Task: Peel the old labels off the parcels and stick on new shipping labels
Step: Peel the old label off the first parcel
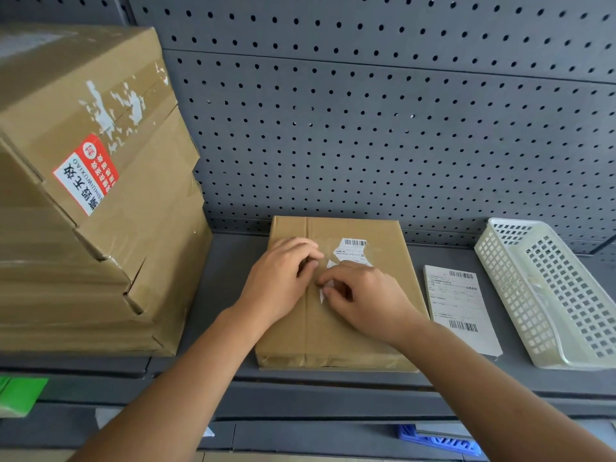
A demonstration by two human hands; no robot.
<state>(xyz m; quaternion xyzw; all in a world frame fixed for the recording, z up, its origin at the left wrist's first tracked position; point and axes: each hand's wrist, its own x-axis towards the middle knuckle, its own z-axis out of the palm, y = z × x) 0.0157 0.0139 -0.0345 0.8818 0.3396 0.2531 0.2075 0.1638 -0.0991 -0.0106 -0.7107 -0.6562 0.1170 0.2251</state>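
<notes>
grey shelf (230,261); parcel (333,331) label (353,251) half torn; right hand (365,296) pinches label; left hand (276,278) curled on parcel

A parcel (333,335) is laid on the shelf (230,278), before the pegboard (400,128). A stack of boxes (83,211) is piled at its left (close beside it); at its right a label sheet (461,308) is laid, then a basket (550,295). The left hand (280,275) and right hand (366,295) are set on its top, at the old label (353,251).
</notes>
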